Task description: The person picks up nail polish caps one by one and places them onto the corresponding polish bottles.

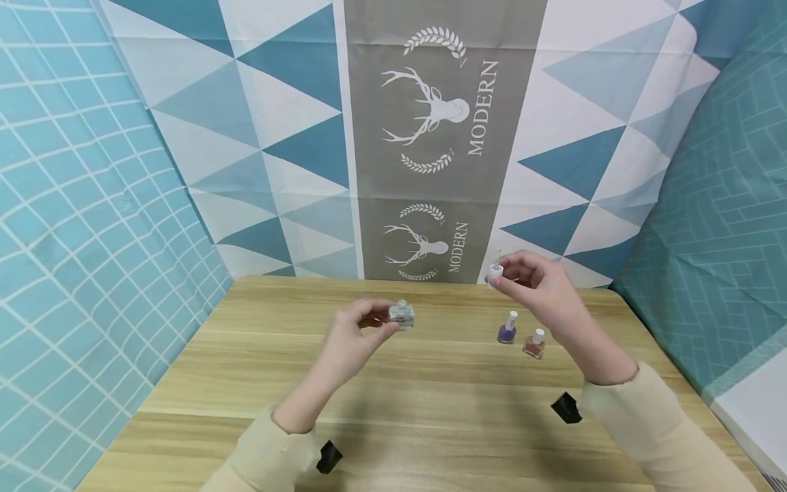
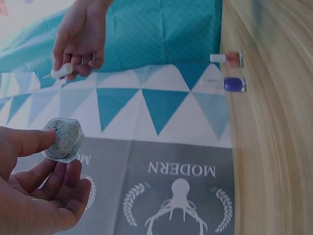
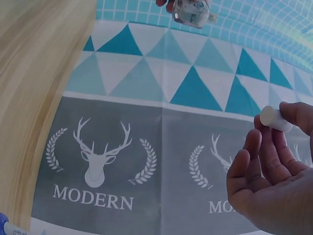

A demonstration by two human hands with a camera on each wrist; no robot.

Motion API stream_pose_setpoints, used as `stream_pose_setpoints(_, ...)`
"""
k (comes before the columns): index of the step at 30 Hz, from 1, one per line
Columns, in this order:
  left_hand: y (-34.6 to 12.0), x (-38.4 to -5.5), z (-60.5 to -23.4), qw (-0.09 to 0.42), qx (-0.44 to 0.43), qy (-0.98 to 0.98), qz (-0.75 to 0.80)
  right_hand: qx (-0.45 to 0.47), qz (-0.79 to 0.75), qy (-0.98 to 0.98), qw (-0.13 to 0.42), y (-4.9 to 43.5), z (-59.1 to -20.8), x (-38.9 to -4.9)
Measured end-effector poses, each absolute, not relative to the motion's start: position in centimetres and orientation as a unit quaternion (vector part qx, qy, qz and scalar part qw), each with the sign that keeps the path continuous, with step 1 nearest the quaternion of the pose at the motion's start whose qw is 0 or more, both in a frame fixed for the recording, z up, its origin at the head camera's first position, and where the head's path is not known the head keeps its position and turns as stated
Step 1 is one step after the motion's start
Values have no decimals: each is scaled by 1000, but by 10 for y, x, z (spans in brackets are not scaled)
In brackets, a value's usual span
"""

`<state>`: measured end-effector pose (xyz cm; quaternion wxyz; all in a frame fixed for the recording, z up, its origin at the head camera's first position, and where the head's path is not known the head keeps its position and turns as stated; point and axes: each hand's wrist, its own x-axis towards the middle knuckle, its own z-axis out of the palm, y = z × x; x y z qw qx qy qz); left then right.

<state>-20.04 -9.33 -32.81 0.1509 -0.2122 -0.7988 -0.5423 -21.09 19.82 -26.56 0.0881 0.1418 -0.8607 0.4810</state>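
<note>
Above the table, my left hand pinches a small clear nail polish bottle between thumb and fingers. Its contents look speckled grey-green in the left wrist view, and its neck is uncapped. To the right and farther back, my right hand holds a white nail polish cap by thumb and fingertips. A thin brush points upward from the cap. Bottle and cap are well apart. In the right wrist view the white cap shows its closed end, and the bottle is partly cut off at the top.
A purple nail polish bottle and a reddish-brown one, both with white caps, stand on the wooden table below my right hand. Patterned cloth hangs behind the table, with teal cloth on the right side.
</note>
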Motion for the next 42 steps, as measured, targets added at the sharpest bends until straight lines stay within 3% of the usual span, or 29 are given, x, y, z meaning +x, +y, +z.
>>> stream_pose_setpoints(24, -56, -184, -351, 127, -248, -757, -591, 198, 518, -828, 85, 180, -296, -193)
stream_pose_setpoints(42, -51, -180, -365, 99, -235, -768, -587, 207, 494, -835, 122, 178, -309, -190)
